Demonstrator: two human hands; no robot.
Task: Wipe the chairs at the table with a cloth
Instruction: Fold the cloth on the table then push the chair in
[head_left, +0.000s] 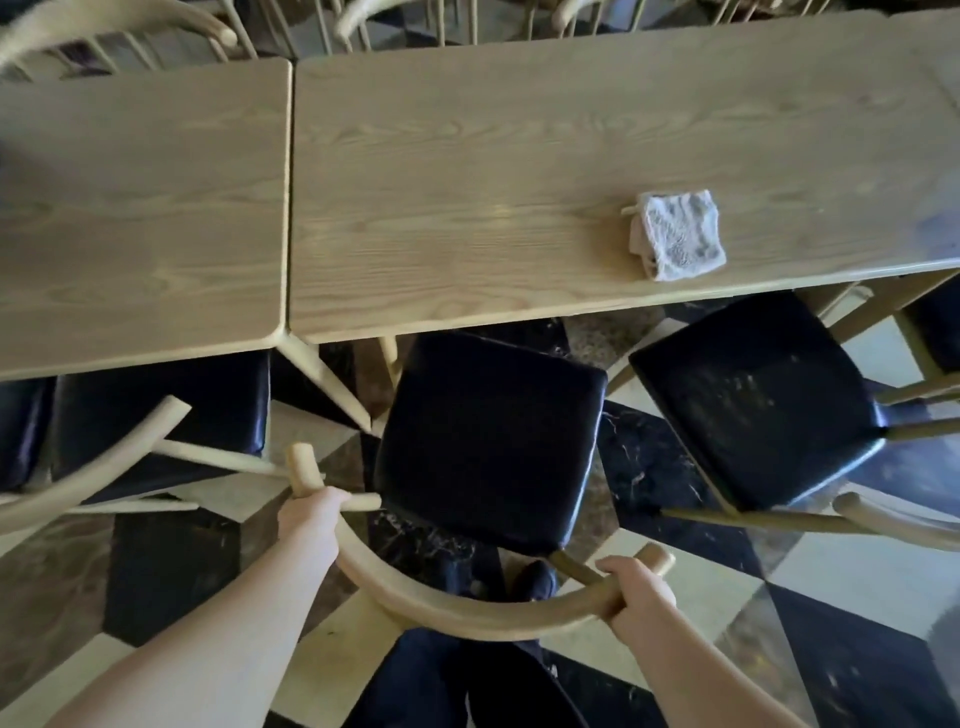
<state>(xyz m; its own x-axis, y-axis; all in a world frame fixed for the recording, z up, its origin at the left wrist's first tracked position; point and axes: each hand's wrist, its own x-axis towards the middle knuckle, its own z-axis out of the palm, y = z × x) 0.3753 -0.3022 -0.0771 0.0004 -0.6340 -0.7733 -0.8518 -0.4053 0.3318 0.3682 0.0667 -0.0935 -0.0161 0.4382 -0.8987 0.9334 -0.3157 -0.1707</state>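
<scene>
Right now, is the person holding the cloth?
No, the cloth lies on the table while both hands grip the chair.

Two light wood tables butted edge to edge: left table (140, 218), right table (519, 171), narrow seam between them. On right table, near its front edge toward the right: one folded grey-white cloth (678, 234), lying flat. Floor (857, 582): polished black and pale stone tiles in a checker pattern; chairs with dark padded seats stand on it along the tables' near side.
</scene>
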